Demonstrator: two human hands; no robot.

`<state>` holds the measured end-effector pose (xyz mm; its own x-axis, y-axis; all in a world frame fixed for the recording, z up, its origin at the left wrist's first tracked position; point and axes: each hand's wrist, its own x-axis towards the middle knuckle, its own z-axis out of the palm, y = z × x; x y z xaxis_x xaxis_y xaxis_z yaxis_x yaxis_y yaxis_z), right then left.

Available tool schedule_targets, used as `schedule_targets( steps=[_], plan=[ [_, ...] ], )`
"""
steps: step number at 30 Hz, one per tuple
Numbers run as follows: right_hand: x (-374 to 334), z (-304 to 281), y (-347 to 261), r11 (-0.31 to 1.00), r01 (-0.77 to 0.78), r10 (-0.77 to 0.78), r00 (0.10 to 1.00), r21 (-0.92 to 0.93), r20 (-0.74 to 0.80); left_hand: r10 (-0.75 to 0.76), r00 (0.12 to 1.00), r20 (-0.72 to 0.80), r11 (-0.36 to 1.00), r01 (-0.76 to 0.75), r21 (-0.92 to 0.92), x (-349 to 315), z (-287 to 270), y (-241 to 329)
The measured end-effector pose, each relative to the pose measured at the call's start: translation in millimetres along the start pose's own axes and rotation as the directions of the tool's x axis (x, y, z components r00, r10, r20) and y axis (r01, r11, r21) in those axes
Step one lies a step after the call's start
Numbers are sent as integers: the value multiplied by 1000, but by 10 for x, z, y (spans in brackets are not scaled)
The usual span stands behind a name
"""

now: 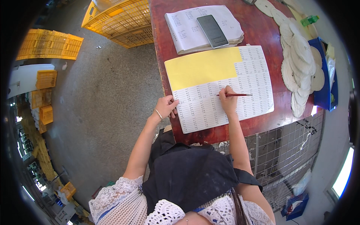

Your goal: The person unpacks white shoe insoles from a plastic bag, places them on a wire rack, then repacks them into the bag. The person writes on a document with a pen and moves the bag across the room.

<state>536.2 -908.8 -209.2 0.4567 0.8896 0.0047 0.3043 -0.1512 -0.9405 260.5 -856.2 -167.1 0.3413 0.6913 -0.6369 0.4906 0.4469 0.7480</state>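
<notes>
My right hand (228, 99) is closed round a dark red pen (240, 95), its tip over a large white sheet of labels (258, 107) printed in rows and columns. The upper left of the sheet shows bare yellow backing (202, 67), where no labels lie. At the sheet's left edge, my left hand (167, 106) has its fingers curled, thumb and forefinger against the paper beside the table's side. A bracelet circles that wrist. Above the sheet, a grey phone (212, 31) lies on a stack of written papers (183, 32).
The red table (258, 24) carries overlapping round white pads (296, 56) on its right. Beyond them are a blue bin (325, 80) and a green bottle (309, 20). Yellow crates (123, 22) stand on the grey floor at left. Wire mesh (277, 150) runs below the table.
</notes>
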Motion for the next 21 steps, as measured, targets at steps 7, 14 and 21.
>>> schedule_targets(
  steps=[7, 14, 21],
  plan=[
    [16, -156, -80, 997, -82, 82, 997, 14, -6, -11, 1000, -11, 1000, 11, -23, -15, 12, 20],
    [-25, -20, -105, 997, -71, 71, 997, -12, 25, -14, 1000, -14, 1000, 14, 1, -26, 8, 51],
    [-37, -39, -33, 997, -10, 15, 998, -80, 64, -32, 999, -9, 999, 32, -13, -14, 11, 35]
  ],
)
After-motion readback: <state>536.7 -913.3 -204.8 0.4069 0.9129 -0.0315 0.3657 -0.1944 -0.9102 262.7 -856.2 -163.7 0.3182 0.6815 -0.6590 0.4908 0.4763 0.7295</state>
